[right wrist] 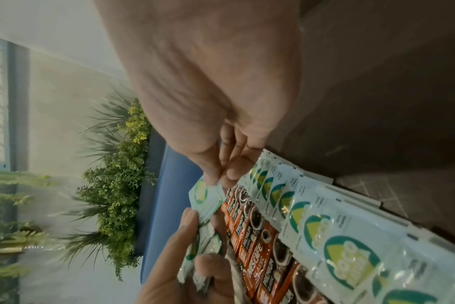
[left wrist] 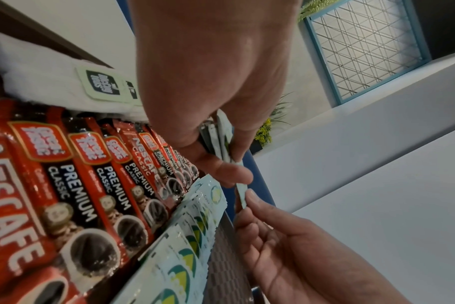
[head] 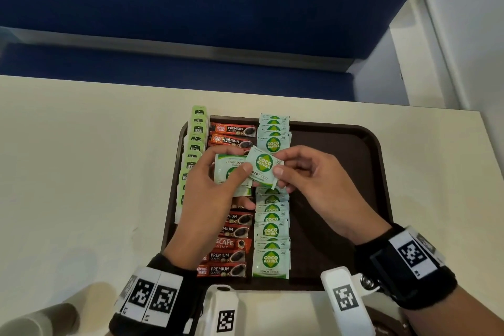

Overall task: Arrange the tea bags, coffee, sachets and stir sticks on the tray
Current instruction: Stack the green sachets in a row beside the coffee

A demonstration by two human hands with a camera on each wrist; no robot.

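Note:
A dark brown tray (head: 341,144) lies on the table. It holds a column of green tea bags (head: 195,144), a column of red coffee sticks (head: 231,256) and a column of pale green sugar sachets (head: 271,229). Above the middle of the tray my left hand (head: 215,180) grips a small stack of sugar sachets (head: 230,172). My right hand (head: 297,172) pinches the top sugar sachet (head: 264,166) by its right edge, thumb on its face. The wrist views show the stack of sugar sachets (right wrist: 208,244) and the pinched sugar sachet (right wrist: 205,197) just above the coffee sticks (left wrist: 91,185).
The tray's right half (head: 341,199) is bare dark surface. The cream table (head: 81,158) stretches left of the tray. A blurred beige roll-like object (head: 41,319) lies at the near left corner. A blue bench seat (head: 191,68) runs beyond the table's far edge.

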